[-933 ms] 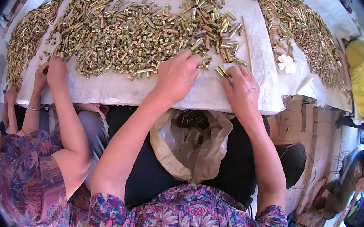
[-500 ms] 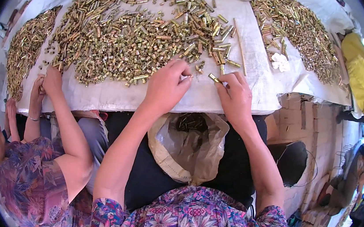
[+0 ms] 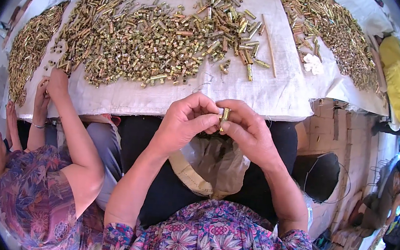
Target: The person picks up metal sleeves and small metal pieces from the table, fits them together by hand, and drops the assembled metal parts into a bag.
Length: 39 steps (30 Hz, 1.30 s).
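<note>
My two hands meet above an open bag on my lap. Between the right hand's (image 3: 253,133) thumb and fingers is an upright brass-coloured metal sleeve (image 3: 225,114). The left hand (image 3: 188,121) pinches at the sleeve's left side; whatever lies between its fingertips is too small and covered to name. Under them, the tan-rimmed bag (image 3: 190,175) has its far part hidden by my hands. A large heap of brass-coloured sleeves and short collars (image 3: 145,46) spreads over the white cloth (image 3: 256,99) beyond my hands.
A thin wooden stick (image 3: 269,47) lies right of the heap, near a crumpled white piece (image 3: 312,64). More metal parts (image 3: 341,37) are heaped at far right. At my left, a co-worker's hands (image 3: 58,85) are at the cloth's edge. A dark round seat (image 3: 319,176) stands at right.
Both hands have drawn back from the cloth and come together over the bag. The right hand has brought the metal sleeve along, now upright against the left fingertips.
</note>
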Each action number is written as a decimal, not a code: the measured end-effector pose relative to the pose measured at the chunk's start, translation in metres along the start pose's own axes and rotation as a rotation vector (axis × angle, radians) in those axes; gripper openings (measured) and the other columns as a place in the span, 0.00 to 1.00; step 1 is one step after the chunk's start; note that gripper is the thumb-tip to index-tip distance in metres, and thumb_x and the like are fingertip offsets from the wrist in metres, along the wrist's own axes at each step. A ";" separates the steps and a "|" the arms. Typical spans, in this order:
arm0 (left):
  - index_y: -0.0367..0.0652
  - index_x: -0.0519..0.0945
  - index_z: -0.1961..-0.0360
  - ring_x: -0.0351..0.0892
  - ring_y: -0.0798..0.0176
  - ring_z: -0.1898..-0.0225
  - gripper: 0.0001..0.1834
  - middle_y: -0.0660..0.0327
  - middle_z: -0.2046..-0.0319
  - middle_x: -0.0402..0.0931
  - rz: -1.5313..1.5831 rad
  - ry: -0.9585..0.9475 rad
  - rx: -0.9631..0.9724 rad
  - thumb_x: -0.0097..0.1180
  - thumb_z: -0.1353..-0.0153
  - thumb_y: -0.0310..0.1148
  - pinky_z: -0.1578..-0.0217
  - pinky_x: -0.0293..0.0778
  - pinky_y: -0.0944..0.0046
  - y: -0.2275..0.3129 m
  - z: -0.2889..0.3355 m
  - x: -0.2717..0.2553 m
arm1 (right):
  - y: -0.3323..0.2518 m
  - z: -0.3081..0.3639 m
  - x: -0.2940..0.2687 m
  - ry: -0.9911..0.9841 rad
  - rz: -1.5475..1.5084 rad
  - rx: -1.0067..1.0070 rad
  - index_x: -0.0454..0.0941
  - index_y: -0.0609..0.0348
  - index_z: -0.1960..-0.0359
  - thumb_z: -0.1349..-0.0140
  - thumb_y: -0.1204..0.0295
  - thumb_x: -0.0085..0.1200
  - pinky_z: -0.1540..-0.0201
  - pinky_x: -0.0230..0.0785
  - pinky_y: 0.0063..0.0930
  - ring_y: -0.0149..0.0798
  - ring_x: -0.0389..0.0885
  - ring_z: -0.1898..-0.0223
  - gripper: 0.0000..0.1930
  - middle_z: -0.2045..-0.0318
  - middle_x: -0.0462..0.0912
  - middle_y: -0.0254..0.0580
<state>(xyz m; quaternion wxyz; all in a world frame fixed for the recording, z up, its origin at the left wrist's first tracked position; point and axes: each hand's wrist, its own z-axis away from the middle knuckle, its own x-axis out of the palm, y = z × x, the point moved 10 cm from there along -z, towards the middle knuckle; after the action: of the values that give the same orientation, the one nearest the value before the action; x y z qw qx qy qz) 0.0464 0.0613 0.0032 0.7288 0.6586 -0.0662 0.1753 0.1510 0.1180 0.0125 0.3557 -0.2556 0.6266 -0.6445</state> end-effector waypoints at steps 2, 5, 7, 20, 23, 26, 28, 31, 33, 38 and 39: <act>0.39 0.76 0.62 0.77 0.75 0.69 0.07 0.66 0.69 0.77 -0.003 -0.002 -0.001 0.58 0.38 0.29 0.65 0.74 0.73 0.000 0.001 0.000 | 0.021 0.004 -0.012 0.093 -0.253 0.057 0.74 0.62 0.56 0.35 0.75 0.50 0.62 0.70 0.20 0.25 0.77 0.68 0.08 0.67 0.80 0.36; 0.39 0.76 0.62 0.77 0.74 0.69 0.07 0.65 0.69 0.78 -0.002 0.007 -0.006 0.58 0.38 0.30 0.65 0.74 0.73 -0.001 0.003 0.001 | 0.024 0.008 -0.017 0.196 -0.606 0.121 0.74 0.60 0.62 0.35 0.73 0.52 0.63 0.71 0.21 0.27 0.77 0.70 0.05 0.69 0.80 0.37; 0.38 0.76 0.62 0.77 0.74 0.69 0.07 0.65 0.70 0.78 0.002 0.005 -0.009 0.58 0.38 0.30 0.65 0.74 0.73 -0.001 0.004 0.003 | 0.027 0.009 -0.017 0.232 -0.588 0.132 0.74 0.60 0.63 0.35 0.72 0.52 0.64 0.71 0.22 0.27 0.76 0.71 0.05 0.71 0.79 0.36; 0.39 0.76 0.64 0.76 0.74 0.71 0.06 0.65 0.71 0.77 0.089 0.026 -0.005 0.58 0.38 0.29 0.67 0.74 0.73 -0.003 0.006 0.002 | 0.036 0.013 0.001 0.219 -0.805 0.146 0.73 0.60 0.67 0.38 0.72 0.53 0.68 0.69 0.25 0.30 0.75 0.72 0.05 0.74 0.75 0.34; 0.39 0.75 0.64 0.75 0.74 0.72 0.07 0.65 0.72 0.77 0.049 -0.006 0.003 0.59 0.39 0.30 0.68 0.73 0.73 -0.002 0.008 0.003 | 0.032 0.013 0.000 0.176 -0.805 0.118 0.72 0.60 0.68 0.38 0.72 0.54 0.67 0.69 0.25 0.30 0.75 0.72 0.05 0.73 0.76 0.36; 0.41 0.74 0.63 0.74 0.75 0.72 0.08 0.66 0.72 0.76 0.063 -0.108 -0.007 0.60 0.40 0.30 0.69 0.72 0.73 -0.005 0.013 0.008 | 0.031 0.014 0.011 0.007 -0.723 0.158 0.72 0.60 0.65 0.35 0.72 0.52 0.67 0.72 0.30 0.30 0.75 0.74 0.05 0.74 0.78 0.39; 0.41 0.69 0.63 0.80 0.63 0.70 0.14 0.59 0.72 0.74 0.185 -0.213 -0.026 0.63 0.43 0.32 0.71 0.77 0.65 -0.016 0.018 0.018 | 0.018 0.017 0.035 -0.168 -1.105 0.142 0.72 0.59 0.65 0.36 0.71 0.53 0.68 0.71 0.31 0.31 0.75 0.74 0.05 0.74 0.78 0.40; 0.42 0.69 0.62 0.81 0.60 0.69 0.15 0.59 0.72 0.74 0.239 -0.250 0.018 0.62 0.42 0.33 0.72 0.78 0.62 -0.009 0.022 0.029 | 0.016 0.023 0.041 -0.212 -1.139 0.147 0.72 0.59 0.65 0.36 0.70 0.54 0.69 0.70 0.31 0.33 0.75 0.74 0.06 0.74 0.77 0.41; 0.42 0.69 0.63 0.80 0.62 0.69 0.13 0.60 0.71 0.74 0.235 -0.235 -0.003 0.62 0.42 0.33 0.71 0.77 0.65 -0.006 0.022 0.030 | 0.020 0.026 0.040 -0.146 -1.110 0.157 0.72 0.58 0.65 0.36 0.70 0.54 0.69 0.70 0.32 0.33 0.74 0.75 0.06 0.74 0.77 0.41; 0.40 0.71 0.62 0.81 0.65 0.64 0.09 0.60 0.66 0.77 0.247 -0.346 0.040 0.60 0.40 0.26 0.62 0.79 0.65 -0.019 0.028 0.025 | 0.021 0.035 0.054 -0.257 -1.171 0.254 0.71 0.58 0.65 0.36 0.71 0.54 0.69 0.70 0.32 0.32 0.74 0.75 0.06 0.73 0.78 0.42; 0.40 0.71 0.62 0.81 0.65 0.64 0.09 0.60 0.66 0.77 0.248 -0.348 0.039 0.60 0.40 0.26 0.62 0.79 0.65 -0.017 0.027 0.027 | 0.022 0.036 0.052 -0.254 -1.171 0.254 0.71 0.58 0.65 0.36 0.71 0.54 0.69 0.70 0.32 0.32 0.74 0.75 0.06 0.73 0.78 0.42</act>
<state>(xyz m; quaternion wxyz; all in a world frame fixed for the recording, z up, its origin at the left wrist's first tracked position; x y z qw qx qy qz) 0.0810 0.0381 -0.0011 0.6664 0.6797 -0.2680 0.1487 0.1494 0.0559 -0.0124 0.0421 -0.5880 0.2530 -0.7671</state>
